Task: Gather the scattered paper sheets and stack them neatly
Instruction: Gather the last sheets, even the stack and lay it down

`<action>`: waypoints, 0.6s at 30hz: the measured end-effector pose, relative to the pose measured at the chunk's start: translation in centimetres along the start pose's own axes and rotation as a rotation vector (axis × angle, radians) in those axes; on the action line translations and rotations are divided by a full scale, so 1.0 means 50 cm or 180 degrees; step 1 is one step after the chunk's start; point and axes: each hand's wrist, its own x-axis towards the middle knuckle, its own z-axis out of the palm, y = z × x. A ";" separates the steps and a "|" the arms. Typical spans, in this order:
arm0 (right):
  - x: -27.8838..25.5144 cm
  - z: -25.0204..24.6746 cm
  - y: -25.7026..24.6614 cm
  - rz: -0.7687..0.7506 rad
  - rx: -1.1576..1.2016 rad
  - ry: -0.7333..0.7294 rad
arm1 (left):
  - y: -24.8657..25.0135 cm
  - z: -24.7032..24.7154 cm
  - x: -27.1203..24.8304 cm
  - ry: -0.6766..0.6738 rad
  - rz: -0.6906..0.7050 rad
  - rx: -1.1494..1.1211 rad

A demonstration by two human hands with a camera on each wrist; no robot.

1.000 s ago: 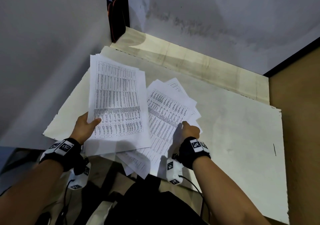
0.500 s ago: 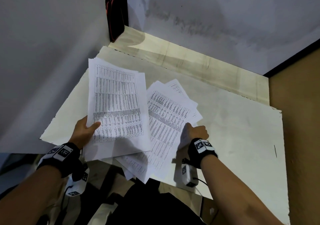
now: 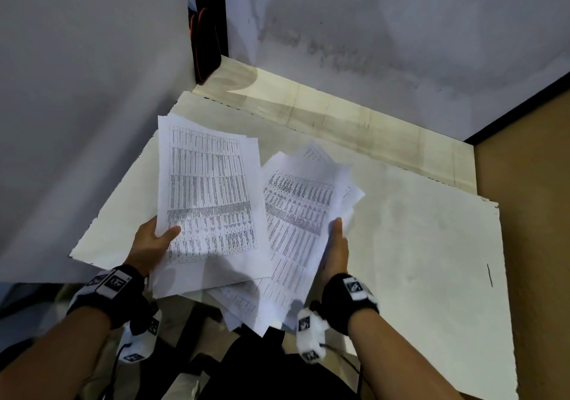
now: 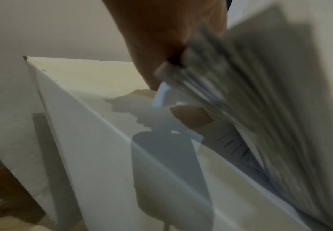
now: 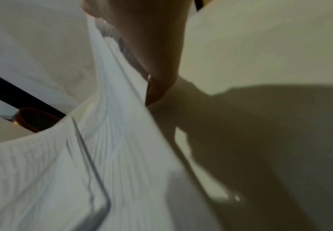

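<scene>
Above the near-left part of the white board [image 3: 416,245], the left hand [image 3: 151,242] gripped a thick bundle of printed sheets [image 3: 209,196] by its lower left edge, thumb laid across the top page and the other fingers hidden underneath. The bundle was lifted off the board and stood fairly squared, its near end hanging past the board's near edge. Just to the right of it, and also over the board, the right hand [image 3: 336,251] held a looser fan of sheets [image 3: 296,224] along its right edge, thumb lying up along the paper's side; the pages in that fan were splayed at different angles, corners poking out toward the board's far side. The fan's left side tucked under the bundle, so the two lots overlapped in the middle, and its near corners drooped past the board's near edge. From the left wrist view the page edges were blurred. The right wrist view showed one fingertip [image 5: 155,90] pressed against the paper's edge. Both wrists wore black straps with white marker blocks [image 3: 310,333].
</scene>
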 end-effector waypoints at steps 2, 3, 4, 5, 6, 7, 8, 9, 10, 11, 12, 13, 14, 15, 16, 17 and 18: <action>-0.020 0.003 0.041 -0.0421 -0.0267 -0.0011 | -0.003 0.004 -0.003 0.0040 -0.0027 -0.0041; -0.022 0.010 0.059 -0.0478 -0.0493 0.0022 | -0.004 0.009 -0.006 0.0049 -0.0042 -0.0076; -0.019 0.020 0.072 -0.0495 -0.0692 0.0131 | -0.002 0.014 -0.010 0.0056 -0.0054 -0.0108; -0.005 0.028 0.078 -0.0458 -0.0841 0.0317 | 0.000 0.019 -0.014 0.0068 -0.0056 -0.0136; 0.001 0.037 0.072 -0.0367 -0.0940 0.0495 | 0.004 0.022 -0.018 0.0068 -0.0061 -0.0168; 0.009 0.041 0.058 -0.0262 -0.1040 0.0613 | 0.009 0.024 -0.022 0.0059 -0.0078 -0.0214; 0.017 0.041 0.038 -0.0212 -0.1096 0.0651 | 0.017 0.023 -0.026 0.0055 -0.0097 -0.0278; 0.024 0.031 0.009 -0.0225 -0.1144 0.0669 | 0.023 0.020 -0.026 0.0062 -0.0121 -0.0340; 0.025 0.017 -0.021 -0.0293 -0.1260 0.0687 | 0.032 0.013 -0.025 0.0095 -0.0155 -0.0372; 0.027 -0.005 -0.055 -0.0439 -0.1402 0.0763 | 0.040 0.006 -0.022 0.0154 -0.0169 -0.0406; 0.026 -0.034 -0.091 -0.0611 -0.1555 0.0843 | 0.048 -0.004 -0.019 0.0221 -0.0175 -0.0436; 0.022 -0.068 -0.129 -0.0778 -0.1674 0.0899 | 0.055 -0.013 -0.013 0.0281 -0.0167 -0.0466; 0.012 -0.103 -0.167 -0.0916 -0.1750 0.0929 | 0.065 -0.023 -0.010 0.0325 -0.0156 -0.0498; -0.001 -0.137 -0.205 -0.1043 -0.1714 0.0902 | 0.073 -0.031 -0.007 0.0338 -0.0130 -0.0528; -0.017 -0.169 -0.238 -0.1156 -0.1639 0.0826 | 0.080 -0.035 -0.005 0.0325 -0.0124 -0.0556; -0.033 -0.199 -0.266 -0.1206 -0.1560 0.0738 | 0.085 -0.036 -0.003 0.0319 -0.0112 -0.0566; -0.050 -0.224 -0.291 -0.1243 -0.1483 0.0637 | 0.094 -0.033 -0.004 0.0297 -0.0099 -0.0559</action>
